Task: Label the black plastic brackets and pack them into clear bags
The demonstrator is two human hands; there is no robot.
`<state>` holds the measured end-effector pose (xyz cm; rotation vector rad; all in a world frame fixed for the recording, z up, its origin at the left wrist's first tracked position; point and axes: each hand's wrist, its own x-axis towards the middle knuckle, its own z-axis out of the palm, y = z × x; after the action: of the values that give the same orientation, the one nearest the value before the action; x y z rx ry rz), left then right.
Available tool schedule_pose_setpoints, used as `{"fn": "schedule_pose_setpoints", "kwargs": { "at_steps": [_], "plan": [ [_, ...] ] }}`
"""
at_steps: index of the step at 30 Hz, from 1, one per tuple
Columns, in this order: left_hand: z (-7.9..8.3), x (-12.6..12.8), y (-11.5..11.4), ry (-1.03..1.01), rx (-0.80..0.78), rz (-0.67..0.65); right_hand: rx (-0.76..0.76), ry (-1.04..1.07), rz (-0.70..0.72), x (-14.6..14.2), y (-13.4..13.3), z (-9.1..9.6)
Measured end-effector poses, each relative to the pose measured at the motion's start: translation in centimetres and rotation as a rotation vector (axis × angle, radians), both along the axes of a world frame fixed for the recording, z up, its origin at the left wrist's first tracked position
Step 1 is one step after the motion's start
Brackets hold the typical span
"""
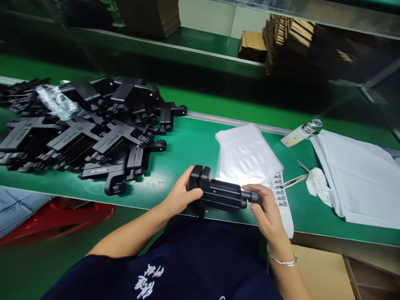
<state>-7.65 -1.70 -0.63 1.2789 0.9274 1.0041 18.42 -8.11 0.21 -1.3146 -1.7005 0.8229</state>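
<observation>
In front of my body a black plastic bracket (223,193) with a clamp-like end is held over the table's near edge. My left hand (183,193) is closed around its left end, thumb across the front. At the other end, my right hand (268,212) has its thumb and fingers around the small round knob (253,197). Clear plastic bags (248,152) lie in a stack just behind the bracket. A sheet of printed labels (281,196) lies by my right hand, partly hidden by it.
Many black brackets marked BOSCH (103,170) are piled at the left. Right of the labels are tweezers (293,181), a crumpled white pad (318,186), a small bottle (298,135) and white sheets (359,179). A red stool (71,218) stands below left. Cardboard (253,43) sits on the back shelf.
</observation>
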Motion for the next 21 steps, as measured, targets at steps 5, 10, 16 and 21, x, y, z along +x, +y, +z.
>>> {"fn": "schedule_pose_setpoints", "kwargs": {
  "at_steps": [5,10,16,21],
  "plan": [
    [-0.3,-0.1,0.3,0.052,0.032,-0.015,0.007,-0.122,-0.034,0.4,0.1,1.0],
    [0.2,-0.2,0.1,0.201,0.253,-0.079,-0.176,-0.02,-0.029,0.5,0.3,0.4],
    [-0.3,0.1,0.4,0.129,0.056,-0.021,-0.055,-0.03,-0.09,0.2,0.3,-0.2],
    [0.3,0.1,-0.2,0.254,0.282,-0.085,-0.197,0.137,-0.151,-0.1,1.1,-0.8]
  ]
}}
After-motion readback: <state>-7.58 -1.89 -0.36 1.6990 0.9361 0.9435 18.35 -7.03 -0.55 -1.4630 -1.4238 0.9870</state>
